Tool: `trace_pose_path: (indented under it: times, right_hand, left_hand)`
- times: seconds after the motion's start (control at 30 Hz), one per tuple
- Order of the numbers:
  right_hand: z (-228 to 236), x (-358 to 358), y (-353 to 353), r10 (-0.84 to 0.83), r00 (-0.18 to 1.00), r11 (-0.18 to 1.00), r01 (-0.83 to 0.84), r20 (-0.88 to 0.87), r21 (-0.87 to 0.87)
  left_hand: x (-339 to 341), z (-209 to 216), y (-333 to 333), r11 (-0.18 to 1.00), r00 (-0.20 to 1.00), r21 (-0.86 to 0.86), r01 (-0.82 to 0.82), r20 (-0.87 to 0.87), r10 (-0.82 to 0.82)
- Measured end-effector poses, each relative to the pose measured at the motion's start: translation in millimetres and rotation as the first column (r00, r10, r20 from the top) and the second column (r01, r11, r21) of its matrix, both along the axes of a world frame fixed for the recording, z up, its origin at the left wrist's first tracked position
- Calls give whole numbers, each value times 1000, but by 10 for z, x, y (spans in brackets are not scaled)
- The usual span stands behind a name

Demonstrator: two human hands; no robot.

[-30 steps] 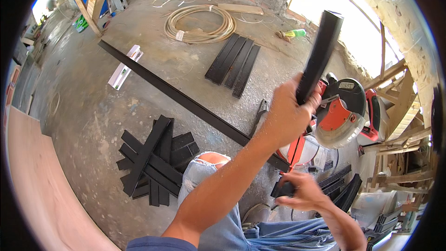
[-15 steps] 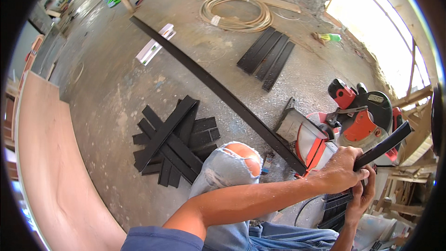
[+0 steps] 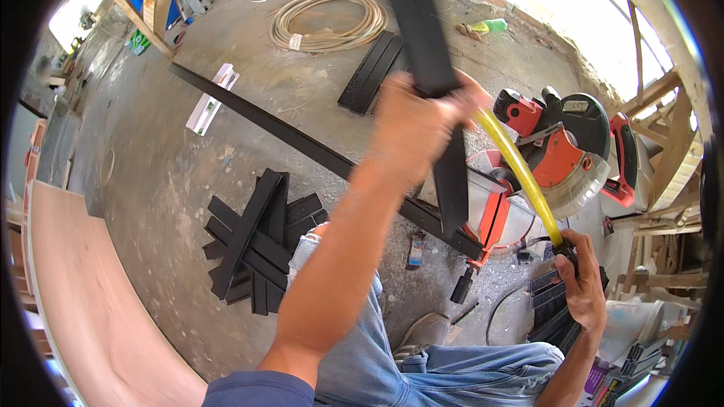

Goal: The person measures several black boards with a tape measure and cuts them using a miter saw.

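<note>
My left hand (image 3: pixel 426 117), smeared by motion, is closed around a black strip (image 3: pixel 418 22) held up in front of me. The strip's lower part (image 3: pixel 452 188) hangs down past the hand. My right hand (image 3: pixel 581 286) grips the dark case of a tape measure (image 3: pixel 566 254). From it the yellow tape blade (image 3: pixel 524 169) runs out in a curve up to my left hand. Below the held strip, a long black bar (image 3: pixel 286 134) stretches from far left to the base of a red and black miter saw (image 3: pixel 562 154).
Crossed black strips (image 3: pixel 256 245) are piled at left; others (image 3: pixel 369 75) lie farther off. A white spirit level (image 3: pixel 213 98) lies by the bar's far end. Behind are a coiled hose (image 3: pixel 328 41) and a green bottle (image 3: pixel 494 26). A pale wooden panel (image 3: pixel 98 301) borders the left side.
My hands were together at the saw's right. My left hand has moved up and left with the strip; my right hand is lower, and the yellow blade now shows between them. The view has shifted.
</note>
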State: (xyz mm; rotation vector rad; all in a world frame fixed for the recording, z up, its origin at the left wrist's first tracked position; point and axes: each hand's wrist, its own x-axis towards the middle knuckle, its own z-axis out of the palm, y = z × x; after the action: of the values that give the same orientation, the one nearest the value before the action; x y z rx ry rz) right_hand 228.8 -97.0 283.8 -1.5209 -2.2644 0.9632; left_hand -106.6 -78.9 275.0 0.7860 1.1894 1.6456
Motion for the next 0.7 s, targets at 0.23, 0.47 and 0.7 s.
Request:
trace_pose_path:
  times: [0.23,0.47,0.7]
  right_hand:
    - [-9,163,49,-153,980,965,120,-126,-233]
    - [-2,-31,12,-125,951,974,64,-281,-215]
    - [-78,-108,83,71,978,996,-80,-195,-36]
  left_hand:
    - [-240,-84,74,965,885,77,-251,422,197]
    - [125,-44,37,981,705,194,-15,697,-128]
    - [353,-170,99,981,713,138,-139,701,2]
